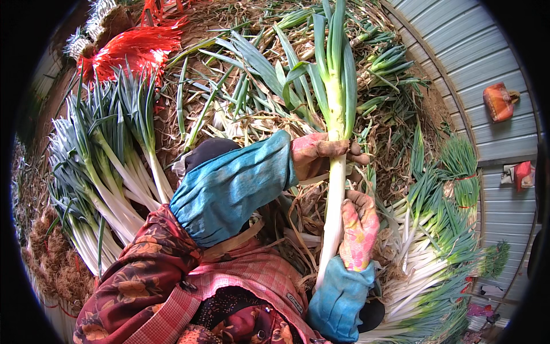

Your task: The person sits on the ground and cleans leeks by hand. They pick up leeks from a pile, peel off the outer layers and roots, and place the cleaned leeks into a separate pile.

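A large green onion stands nearly upright in the picture, with its green leaves toward the top and its white stalk running down to my lap. My left hand, in a soiled pink glove, is closed around the stalk just below the leaves. Lower down, my right hand, in a pink and yellow glove, rests against the stalk's right side with bent fingers. Whether it grips the stalk or a loose outer layer is unclear. The stalk's root end is hidden near my apron. Blue sleeve covers reach both wrists.
Green onions are piled at left, and a long row of them lies at right. Dry husks and cut leaves litter the ground ahead. Red plastic strips lie at upper left. A corrugated metal wall curves along the right.
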Demonstrator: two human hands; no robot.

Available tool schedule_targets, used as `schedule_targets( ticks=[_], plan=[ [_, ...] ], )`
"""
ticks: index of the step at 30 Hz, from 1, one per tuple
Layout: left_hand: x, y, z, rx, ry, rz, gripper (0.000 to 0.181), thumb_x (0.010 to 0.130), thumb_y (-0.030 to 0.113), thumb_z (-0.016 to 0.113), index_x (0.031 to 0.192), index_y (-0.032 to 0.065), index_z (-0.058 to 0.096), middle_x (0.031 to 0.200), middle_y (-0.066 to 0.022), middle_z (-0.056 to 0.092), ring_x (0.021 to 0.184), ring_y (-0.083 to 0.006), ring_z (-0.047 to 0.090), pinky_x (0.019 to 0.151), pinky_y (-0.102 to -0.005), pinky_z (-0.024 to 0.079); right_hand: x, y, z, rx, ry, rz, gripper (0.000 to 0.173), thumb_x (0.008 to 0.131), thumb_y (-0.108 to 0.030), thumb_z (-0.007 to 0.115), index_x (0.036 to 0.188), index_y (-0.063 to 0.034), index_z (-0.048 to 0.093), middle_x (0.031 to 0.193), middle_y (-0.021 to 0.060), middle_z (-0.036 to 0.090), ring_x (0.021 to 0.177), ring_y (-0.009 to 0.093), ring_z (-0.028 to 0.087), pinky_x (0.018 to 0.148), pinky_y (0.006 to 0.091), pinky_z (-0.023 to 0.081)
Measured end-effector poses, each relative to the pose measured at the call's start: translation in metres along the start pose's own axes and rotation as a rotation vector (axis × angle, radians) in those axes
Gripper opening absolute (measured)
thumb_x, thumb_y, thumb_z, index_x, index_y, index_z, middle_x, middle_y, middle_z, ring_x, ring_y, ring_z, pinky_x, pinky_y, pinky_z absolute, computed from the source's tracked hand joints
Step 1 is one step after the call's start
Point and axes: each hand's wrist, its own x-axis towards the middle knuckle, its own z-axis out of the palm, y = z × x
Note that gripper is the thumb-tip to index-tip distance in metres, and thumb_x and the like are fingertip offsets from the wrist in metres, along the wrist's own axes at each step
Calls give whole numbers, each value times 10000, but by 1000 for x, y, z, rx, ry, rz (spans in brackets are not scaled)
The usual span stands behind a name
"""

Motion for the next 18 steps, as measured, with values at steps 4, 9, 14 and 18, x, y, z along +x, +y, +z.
schedule_targets(
  ticks=[4, 9, 14, 18],
  plan=[
    [0, 1, 0, 36, 21, -23, 320, 799, 226, 493, 1065, 56, 443, 1149, -109, 437, 968, -287, 495, 835, -502, 385, -1, 1, 0, -2, 21, -6, 162, 779, -41, 498, 928, 22, 491, 847, 50, 526, 739, 98, 482, 680, 210, 399],
    [-2, 2, 0, -3, 0, -44, 315, 802, 218, 488, 1070, 61, 441, 1148, -102, 440, 974, -285, 491, 833, -564, 350, -3, 6, 3, 15, 68, -26, 160, 785, -44, 489, 933, 18, 492, 846, 45, 524, 743, 96, 482, 686, 209, 399],
    [0, 0, 4, -53, 27, -14, 298, 756, 194, 551, 995, 35, 470, 1075, -119, 485, 963, -260, 499, 834, -426, 413, -4, 5, 2, 23, 75, -32, 151, 786, -38, 486, 927, 17, 500, 842, 40, 527, 746, 94, 481, 689, 211, 401],
    [0, -1, -2, 0, -8, 3, 330, 785, 203, 503, 1068, 42, 452, 1136, -139, 455, 961, -297, 500, 850, -443, 388, -3, 4, 1, -34, 50, -105, 145, 784, -38, 495, 918, 17, 508, 834, 38, 528, 741, 91, 482, 695, 209, 399]
  ],
)
